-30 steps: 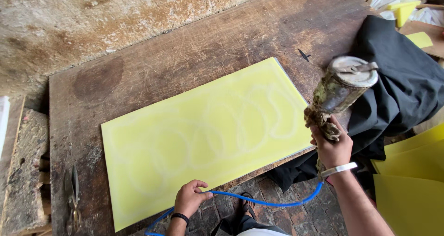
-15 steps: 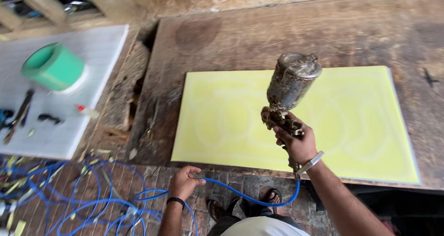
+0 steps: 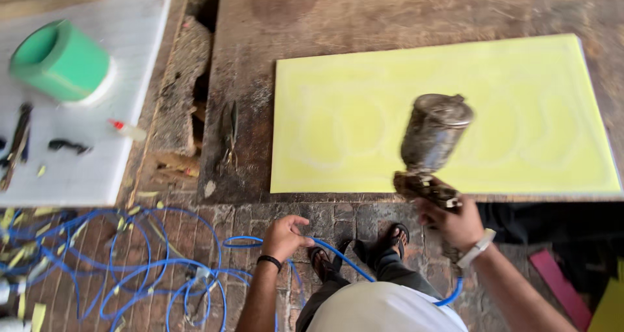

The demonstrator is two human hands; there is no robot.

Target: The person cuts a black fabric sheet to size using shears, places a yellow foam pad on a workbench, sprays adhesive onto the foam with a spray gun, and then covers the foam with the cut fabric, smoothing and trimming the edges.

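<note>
Yellow sheet point(image 3: 455, 111) lay flat on the worn wooden table point(image 3: 390, 13), right hand point(image 3: 455, 225) closed around a grimy spray gun point(image 3: 432, 143) over its near edge, left hand point(image 3: 284, 238) gripped the blue hose point(image 3: 162, 267) above the brick floor, green roll point(image 3: 62, 62) off left.

A grimy, dull metal spray gun cup point(image 3: 434, 132) above a matt yellow foam-like sheet point(image 3: 364, 111) on a rough, stained wooden table point(image 3: 390, 13); glossy blue plastic hose point(image 3: 162, 267) below.
</note>
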